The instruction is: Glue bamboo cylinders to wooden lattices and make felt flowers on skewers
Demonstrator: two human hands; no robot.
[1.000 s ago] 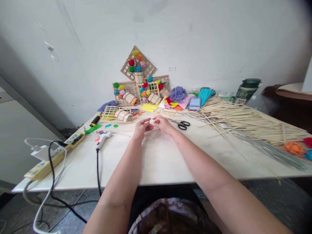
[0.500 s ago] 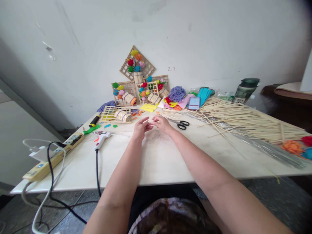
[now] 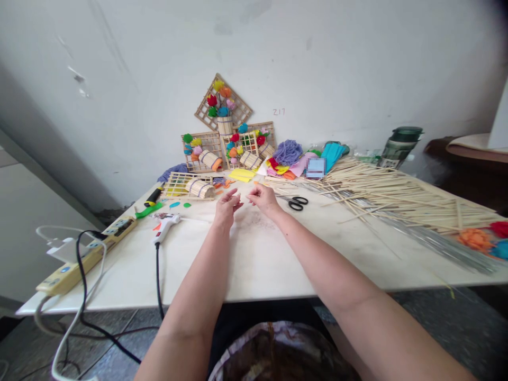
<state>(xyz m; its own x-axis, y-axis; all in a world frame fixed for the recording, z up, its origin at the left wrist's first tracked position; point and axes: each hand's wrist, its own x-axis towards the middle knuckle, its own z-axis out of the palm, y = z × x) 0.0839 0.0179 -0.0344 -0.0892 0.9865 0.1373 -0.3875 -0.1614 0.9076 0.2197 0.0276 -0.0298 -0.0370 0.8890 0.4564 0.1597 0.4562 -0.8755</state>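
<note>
Over the middle of the white table [image 3: 262, 264], my left hand [image 3: 228, 209] has its fingers partly spread, and no object shows in it. Just right of it is my right hand [image 3: 262, 200], thumb and fingertips pinched together; whatever they hold, if anything, is too small to make out. A small gap separates the two hands. Black-handled scissors [image 3: 297, 203] lie to the right of my right hand. Behind my left hand is a lattice of sticks with a small stick bundle [image 3: 200, 188] on it. A white glue gun [image 3: 167, 226] rests left of my left arm.
Stick lattices with felt flowers [image 3: 224, 106] lean on the wall. Purple yarn [image 3: 288, 152] and coloured felt lie at the back. Many thin sticks [image 3: 381, 185] cover the right side. A power strip [image 3: 87, 256] with cables runs along the left edge; a dark bottle [image 3: 400, 147] stands back right.
My left hand has moved slightly left, away from my right hand, so the gap between them is wider. My right hand has barely moved.
</note>
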